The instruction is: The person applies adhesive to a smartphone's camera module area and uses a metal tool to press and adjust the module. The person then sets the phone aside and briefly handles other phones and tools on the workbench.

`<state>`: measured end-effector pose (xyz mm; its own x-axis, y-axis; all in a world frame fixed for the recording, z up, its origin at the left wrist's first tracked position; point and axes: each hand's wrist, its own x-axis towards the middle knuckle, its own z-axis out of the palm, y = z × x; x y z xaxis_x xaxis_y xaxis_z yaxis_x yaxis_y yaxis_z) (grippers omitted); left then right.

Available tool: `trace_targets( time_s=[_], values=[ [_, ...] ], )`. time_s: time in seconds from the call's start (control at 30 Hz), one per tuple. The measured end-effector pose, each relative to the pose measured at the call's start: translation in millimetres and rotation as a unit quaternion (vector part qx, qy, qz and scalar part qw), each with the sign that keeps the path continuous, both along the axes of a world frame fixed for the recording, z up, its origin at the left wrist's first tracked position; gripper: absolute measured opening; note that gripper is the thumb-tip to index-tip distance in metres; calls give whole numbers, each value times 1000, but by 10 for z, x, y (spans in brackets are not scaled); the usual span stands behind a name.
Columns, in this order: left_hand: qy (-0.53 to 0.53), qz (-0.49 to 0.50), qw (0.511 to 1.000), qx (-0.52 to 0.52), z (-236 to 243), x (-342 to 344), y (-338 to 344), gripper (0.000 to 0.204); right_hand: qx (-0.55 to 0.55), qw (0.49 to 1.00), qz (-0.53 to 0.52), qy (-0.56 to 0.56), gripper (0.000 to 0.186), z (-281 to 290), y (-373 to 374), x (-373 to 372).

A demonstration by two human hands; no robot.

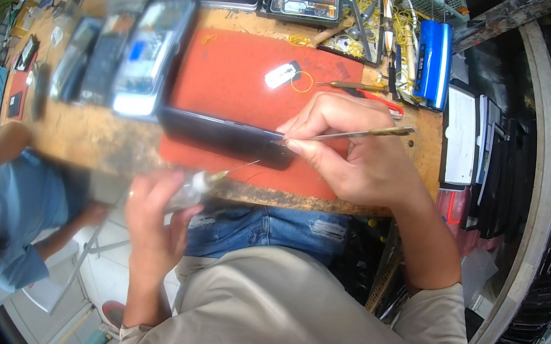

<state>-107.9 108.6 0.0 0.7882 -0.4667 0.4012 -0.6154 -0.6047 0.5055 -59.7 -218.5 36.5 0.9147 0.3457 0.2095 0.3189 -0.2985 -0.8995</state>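
Note:
A black phone or slim device (217, 135) stands on its long edge on the red mat (248, 63). My right hand (346, 147) grips a thin metal tool (383, 132), like tweezers, with its tip and my fingertips at the device's right end. My left hand (156, 218), slightly blurred, holds a translucent squeeze bottle (189, 194) with a long needle nozzle that points up-right just below the device. Behind them lie a small white tag (278, 75) with a yellow loop, a wooden-handled tool (354, 85) and a red-handled tool (384, 103).
Phone trays (152, 49) stand left of the mat. A cluttered tool holder (363, 26), a blue cylindrical object (433, 64) and stacked dark devices (487, 166) are at back and right. A co-worker in a blue shirt (17, 206) is at the left, beside the wooden bench (70, 129).

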Motion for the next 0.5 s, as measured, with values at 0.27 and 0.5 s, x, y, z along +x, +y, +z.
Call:
trace_targets(
  time_s=[0.27,0.5],
  values=[
    [-64,6,997,50,166,157,-153,64,-17,1000,-2,-15,10,19,-1,-28],
    [-84,8,993,77,200,221,-164,68,-6,1000,-3,-18,9,2,6,-34]
  ],
)
